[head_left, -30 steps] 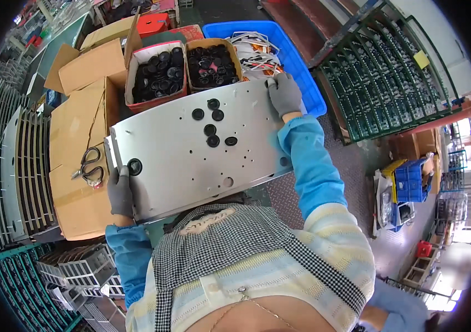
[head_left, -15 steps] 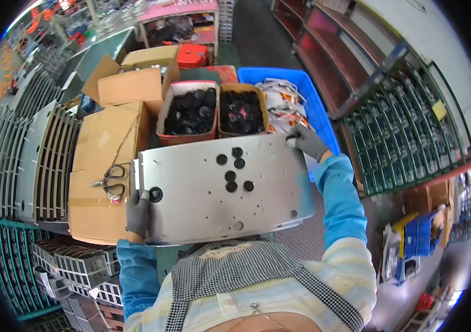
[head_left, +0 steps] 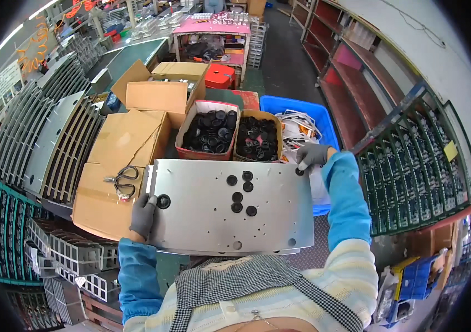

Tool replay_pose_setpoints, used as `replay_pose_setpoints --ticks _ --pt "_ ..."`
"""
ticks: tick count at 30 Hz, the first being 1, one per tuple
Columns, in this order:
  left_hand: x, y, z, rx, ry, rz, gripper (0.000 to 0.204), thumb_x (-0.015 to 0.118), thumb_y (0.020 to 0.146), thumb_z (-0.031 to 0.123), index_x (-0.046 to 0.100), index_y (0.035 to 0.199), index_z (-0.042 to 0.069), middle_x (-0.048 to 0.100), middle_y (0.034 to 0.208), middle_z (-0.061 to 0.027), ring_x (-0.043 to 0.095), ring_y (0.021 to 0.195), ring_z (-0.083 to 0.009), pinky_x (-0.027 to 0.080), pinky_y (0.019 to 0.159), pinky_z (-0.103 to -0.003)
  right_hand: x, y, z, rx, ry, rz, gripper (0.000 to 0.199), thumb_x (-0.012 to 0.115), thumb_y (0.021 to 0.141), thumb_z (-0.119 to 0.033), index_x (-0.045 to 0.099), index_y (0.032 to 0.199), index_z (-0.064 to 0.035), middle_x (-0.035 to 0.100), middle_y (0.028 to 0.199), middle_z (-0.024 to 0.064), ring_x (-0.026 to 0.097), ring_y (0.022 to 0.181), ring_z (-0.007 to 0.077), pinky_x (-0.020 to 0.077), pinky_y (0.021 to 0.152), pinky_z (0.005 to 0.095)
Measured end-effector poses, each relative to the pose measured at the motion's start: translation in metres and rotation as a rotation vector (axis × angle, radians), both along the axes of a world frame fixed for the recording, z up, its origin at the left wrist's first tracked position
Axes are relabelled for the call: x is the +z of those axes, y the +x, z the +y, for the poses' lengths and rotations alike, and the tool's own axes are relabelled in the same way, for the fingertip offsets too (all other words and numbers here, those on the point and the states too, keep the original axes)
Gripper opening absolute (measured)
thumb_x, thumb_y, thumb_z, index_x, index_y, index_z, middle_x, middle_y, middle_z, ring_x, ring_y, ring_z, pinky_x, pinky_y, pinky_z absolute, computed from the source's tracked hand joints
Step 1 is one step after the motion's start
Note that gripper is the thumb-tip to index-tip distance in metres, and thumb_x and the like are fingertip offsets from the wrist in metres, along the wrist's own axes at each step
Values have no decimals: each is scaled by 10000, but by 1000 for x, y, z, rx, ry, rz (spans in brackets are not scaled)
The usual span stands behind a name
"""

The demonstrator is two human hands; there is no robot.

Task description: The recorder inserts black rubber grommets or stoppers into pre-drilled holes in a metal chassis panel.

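A flat grey metal panel [head_left: 191, 221] with small holes lies in front of me, with another sheet's edge showing under it. Its left edge is gripped by my gloved left hand [head_left: 144, 214], thumb on top, close to a black round plug [head_left: 163, 201]. At the far right corner, my gloved right hand [head_left: 314, 154] is closed, its fingertips against a small black round plug [head_left: 299, 171]; part of that plug is hidden. Several more black plugs [head_left: 237, 207] sit loosely grouped around the panel's middle.
Beyond the panel stand two boxes of black round parts, a pink-rimmed one [head_left: 209, 130] and a brown one [head_left: 257, 138]. A blue bin [head_left: 324, 119] is at their right. Black-handled scissors [head_left: 125, 178] lie on a cardboard box [head_left: 103, 193]. Green racks [head_left: 407, 166] stand at right.
The view has tilted up, showing more of the room beyond. Both hands stay at the same panel edges; the plug under my right fingertips has come into sight.
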State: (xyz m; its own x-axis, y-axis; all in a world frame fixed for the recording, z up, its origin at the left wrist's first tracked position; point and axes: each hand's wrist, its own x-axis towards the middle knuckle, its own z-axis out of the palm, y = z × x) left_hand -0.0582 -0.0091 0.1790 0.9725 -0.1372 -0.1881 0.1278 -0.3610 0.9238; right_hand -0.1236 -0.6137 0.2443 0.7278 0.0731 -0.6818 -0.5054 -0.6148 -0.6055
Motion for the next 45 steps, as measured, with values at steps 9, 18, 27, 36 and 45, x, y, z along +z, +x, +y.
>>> replay_pose_setpoints --ticks 9,18,27,36,45 --pt "-52 31 20 -47 -143 -104 386 595 953 305 637 1155 -21 643 866 -36 554 762 -140 462 657 -310 18 -31 90 206 -642 -1052 247 615 842 -122 668 1079 -80 668 1014 144 629 967 322 494 860 404" --pt "-20 25 5 -104 11 -41 367 580 964 262 627 1164 -43 664 950 -76 567 883 -145 464 797 -289 -20 -74 273 59 -546 -1049 309 703 828 -268 658 1068 -78 606 935 100 611 877 303 510 751 402" --pt "-15 16 6 -143 10 -78 295 553 969 239 643 1052 -30 599 838 -38 503 759 -123 419 683 -290 -13 -135 238 -537 -372 -959 128 696 841 -198 685 889 -80 650 873 112 653 799 317 517 728 427" --pt "-16 21 1 -84 -7 -51 280 551 986 247 638 1068 -6 588 884 -5 479 779 -98 398 684 -254 -62 -231 280 -788 -997 -830 161 660 877 -236 663 868 -75 650 876 123 645 707 353 522 617 439" --pt "-15 17 -3 -56 29 -60 292 552 991 253 637 1094 -7 620 930 -28 524 846 -124 434 770 -273 -46 -229 277 -663 -1021 -560 167 614 878 -256 641 884 -91 632 896 115 650 739 355 521 643 467"
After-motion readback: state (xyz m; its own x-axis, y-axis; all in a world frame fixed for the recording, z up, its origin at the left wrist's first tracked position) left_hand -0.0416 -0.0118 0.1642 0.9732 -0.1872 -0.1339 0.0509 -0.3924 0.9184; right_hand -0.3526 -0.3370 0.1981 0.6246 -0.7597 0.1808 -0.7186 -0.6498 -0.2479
